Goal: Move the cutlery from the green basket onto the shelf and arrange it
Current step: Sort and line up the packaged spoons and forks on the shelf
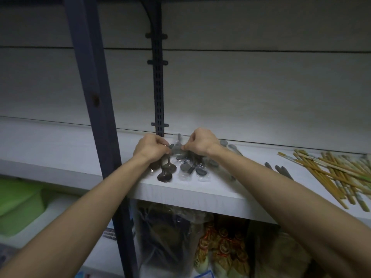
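A dim white laminate shelf [192,195] on dark metal uprights is seen, with the green plastic basket [20,205] below at far left. Dark plastic spoons in clear wrappers [186,165] are fanned between the 2 hands, handles running back towards the wall. The left hand [151,149] and right hand [200,143] are each pinched on wrapped handles, equally near.

My feed is dim and bluish overall. The brightest patch falls on the white shelf [200,189] and the back wall around the middle, fading to near black along the top edge. Wide-angle bending curves the frame edges, and the lower corners look soft and blurred.
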Available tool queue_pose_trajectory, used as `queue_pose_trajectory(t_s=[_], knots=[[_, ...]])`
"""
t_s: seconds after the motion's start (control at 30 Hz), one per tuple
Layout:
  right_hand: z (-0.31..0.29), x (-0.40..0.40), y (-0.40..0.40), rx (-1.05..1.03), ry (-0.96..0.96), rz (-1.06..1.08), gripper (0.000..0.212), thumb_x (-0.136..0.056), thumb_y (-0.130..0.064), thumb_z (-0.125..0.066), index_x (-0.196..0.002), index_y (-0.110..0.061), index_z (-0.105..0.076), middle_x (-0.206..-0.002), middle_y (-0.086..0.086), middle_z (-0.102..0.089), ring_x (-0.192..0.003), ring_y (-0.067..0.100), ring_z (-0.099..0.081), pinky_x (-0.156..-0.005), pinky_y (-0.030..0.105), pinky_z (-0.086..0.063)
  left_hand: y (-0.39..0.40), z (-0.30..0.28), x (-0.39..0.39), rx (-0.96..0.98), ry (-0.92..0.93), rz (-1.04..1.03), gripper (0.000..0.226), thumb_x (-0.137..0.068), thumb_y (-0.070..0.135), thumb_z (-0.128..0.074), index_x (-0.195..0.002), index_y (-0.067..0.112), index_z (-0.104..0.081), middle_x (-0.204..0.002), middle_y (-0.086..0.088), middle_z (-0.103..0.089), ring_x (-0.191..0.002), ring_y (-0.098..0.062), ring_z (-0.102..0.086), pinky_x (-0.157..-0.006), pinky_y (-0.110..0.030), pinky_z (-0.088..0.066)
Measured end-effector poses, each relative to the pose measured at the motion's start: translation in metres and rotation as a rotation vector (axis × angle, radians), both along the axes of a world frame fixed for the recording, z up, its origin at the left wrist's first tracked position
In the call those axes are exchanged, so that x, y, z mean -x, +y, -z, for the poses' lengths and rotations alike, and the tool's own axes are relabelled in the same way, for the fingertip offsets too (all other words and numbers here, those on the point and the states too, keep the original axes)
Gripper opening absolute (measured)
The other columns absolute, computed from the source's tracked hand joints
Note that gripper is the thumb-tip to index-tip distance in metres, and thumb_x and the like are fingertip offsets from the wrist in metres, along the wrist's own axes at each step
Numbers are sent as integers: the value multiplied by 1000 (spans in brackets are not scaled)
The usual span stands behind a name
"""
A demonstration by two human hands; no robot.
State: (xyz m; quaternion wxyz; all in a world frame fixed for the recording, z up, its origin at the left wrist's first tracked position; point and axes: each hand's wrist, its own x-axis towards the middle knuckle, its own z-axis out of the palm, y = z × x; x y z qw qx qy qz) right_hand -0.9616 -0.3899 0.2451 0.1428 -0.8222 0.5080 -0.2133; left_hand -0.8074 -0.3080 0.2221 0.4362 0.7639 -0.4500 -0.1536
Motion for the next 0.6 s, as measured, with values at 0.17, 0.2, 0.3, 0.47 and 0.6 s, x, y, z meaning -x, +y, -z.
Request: queue_pose_trajectory(t_s=[0.17,0.2,0.3,0.47,0.6], knots=[[-6,-13,-4,57,-49,17,23,-84,-37,-72,-78,-15,-75,-82,0,-75,-84,23,-69,-74,33,-57,-4,0,-8,179,324,-106,11,-68,16,-79,-77,21,-75,-90,-5,-77,-77,-23,-69,-82,-37,-59],[-7,-14,-3,81,-41,13,22,-84,-39,-71,-81,-18,-74,-85,-1,-74,-87,23,-68,-74,32,-55,-3,-1,-8,215,365,-127,8,-71,13,-77,-75,19,-74,-89,-7,-77,-73,-23,-68,-80,-38,-60],[-7,-18,-2,202,56,-100,32,-84,-52,-68,-104,-28,-70,-106,-2,-69,-99,23,-64,-82,34,-52,-1,0,-9,248,391,-202,7,-79,14,-72,-82,20,-70,-71,1,-71,-61,-17,-67,-78,-38,-61],[6,-16,2,134,178,-386,22,-86,-41,-69,-103,-31,-77,-111,-7,-73,-105,17,-65,-92,36,-53,7,6,-8,166,267,-228,29,-80,19,-59,-107,30,-61,-107,5,-70,-95,-28,-69,-94,-40,-54],[-1,-6,5,159,205,-312,14,-87,-27,-66,-94,-27,-79,-101,-6,-75,-95,17,-66,-81,29,-51,8,8,-10,123,120,-254,43,-86,9,-55,-126,23,-60,-132,2,-58,-112,-24,-60,-88,-31,-46]])
